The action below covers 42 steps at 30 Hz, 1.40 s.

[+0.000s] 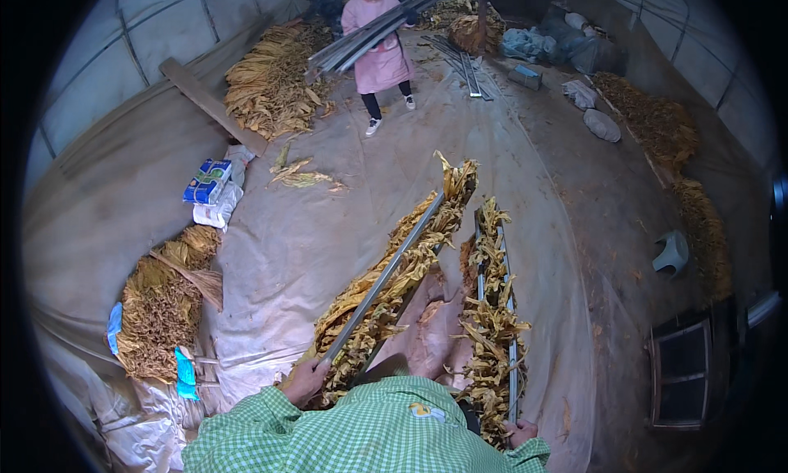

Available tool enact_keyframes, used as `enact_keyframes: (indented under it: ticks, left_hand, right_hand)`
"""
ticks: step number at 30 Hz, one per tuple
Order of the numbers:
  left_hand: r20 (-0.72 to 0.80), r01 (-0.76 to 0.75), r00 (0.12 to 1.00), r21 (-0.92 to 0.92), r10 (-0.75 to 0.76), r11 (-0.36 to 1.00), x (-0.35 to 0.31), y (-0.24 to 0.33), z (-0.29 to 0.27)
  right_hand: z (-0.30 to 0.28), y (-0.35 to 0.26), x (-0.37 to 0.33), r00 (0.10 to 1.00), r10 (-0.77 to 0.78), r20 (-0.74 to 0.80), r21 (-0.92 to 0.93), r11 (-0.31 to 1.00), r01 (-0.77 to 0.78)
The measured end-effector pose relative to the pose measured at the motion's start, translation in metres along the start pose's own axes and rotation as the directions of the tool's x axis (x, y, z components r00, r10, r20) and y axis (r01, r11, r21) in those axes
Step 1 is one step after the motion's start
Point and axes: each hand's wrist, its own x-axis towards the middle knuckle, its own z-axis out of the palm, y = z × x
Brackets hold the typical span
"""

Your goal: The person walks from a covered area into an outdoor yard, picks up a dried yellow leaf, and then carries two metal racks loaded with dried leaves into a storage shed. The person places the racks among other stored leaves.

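My left hand (305,380) is closed around the near end of a long grey metal bar (386,274). Dried yellow-brown leaves (355,305), which look like tobacco, hang packed along this bar and slant up toward the middle. On the other side, my right hand (520,432) is closed on the near end of a second metal bar (513,366). It runs beside another long row of dried leaves (486,321). The two leaf-loaded racks spread apart around my body, and their far ends come close together. My green checked sleeves cover both forearms.
Ahead, a person in a pink smock (382,63) carries a bundle of metal bars (373,36). Leaf heaps lie at the left (168,309), far left (275,79) and right (657,128). A wooden plank (209,104), packages (212,183) and a grey-green stool (671,253) stand around the sheet-covered floor.
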Motion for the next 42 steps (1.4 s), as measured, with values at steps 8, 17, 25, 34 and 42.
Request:
enact_keyframes:
  ticks: [8,17,25,34,42]
  left_hand:
    - [0.024,0.031,0.999,0.051,-0.032,0.998,0.099,0.074,0.074]
    - [0.014,0.052,0.999,0.012,-0.052,0.999,0.253,0.165,0.129]
    - [-0.032,0.054,0.998,0.011,-0.054,0.998,0.302,0.268,0.118]
    - [-0.064,0.094,0.993,-0.147,-0.104,0.985,0.37,0.427,0.124]
    - [-0.06,0.142,0.986,-0.146,-0.152,0.979,0.425,0.555,0.139]
  right_hand:
    - [-0.055,-0.057,0.136,0.998,0.059,0.011,-0.015,0.998,-0.059]
    - [-0.089,-0.155,0.277,0.991,0.13,0.012,0.015,0.991,-0.131]
    - [-0.109,-0.248,0.372,0.997,0.005,0.077,-0.007,1.0,-0.005]
    - [-0.158,-0.403,0.5,0.97,-0.209,0.121,-0.069,0.973,0.219]
    - [-0.203,-0.519,0.569,0.972,-0.072,0.225,-0.113,0.989,0.099]
